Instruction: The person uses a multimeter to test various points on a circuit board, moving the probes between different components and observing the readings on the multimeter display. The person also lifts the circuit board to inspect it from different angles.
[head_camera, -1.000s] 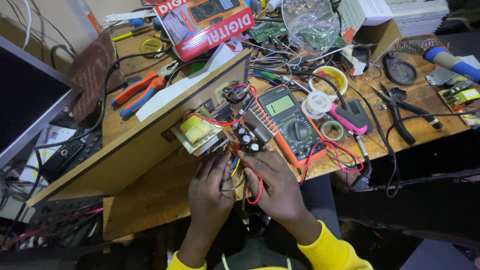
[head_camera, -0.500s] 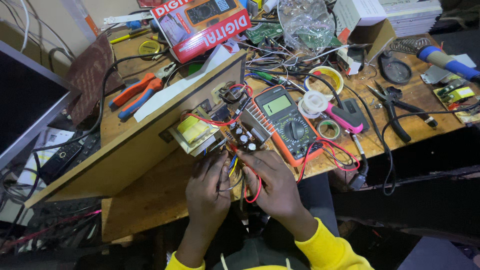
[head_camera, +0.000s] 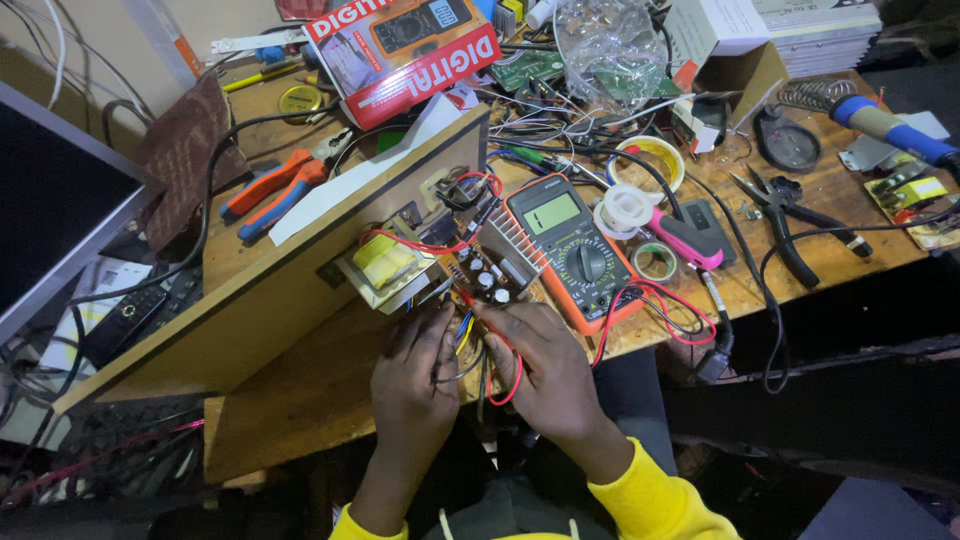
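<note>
**Two hands working wires at a circuit board**

Seen from above, the left hand (head_camera: 412, 375) and right hand (head_camera: 545, 365) pinch thin red, blue and yellow wires (head_camera: 478, 350) at the near edge of a small dark circuit board with capacitors (head_camera: 480, 278). Just right of the board lies an orange-cased multimeter (head_camera: 578, 250); left, a yellow-taped transformer (head_camera: 385, 262) on a wooden panel (head_camera: 250, 300).

Orange multimeter (head_camera: 575, 250), yellow-taped transformer (head_camera: 385, 265), red wire (head_camera: 510, 375), yellow sleeves (head_camera: 650, 495)
</note>
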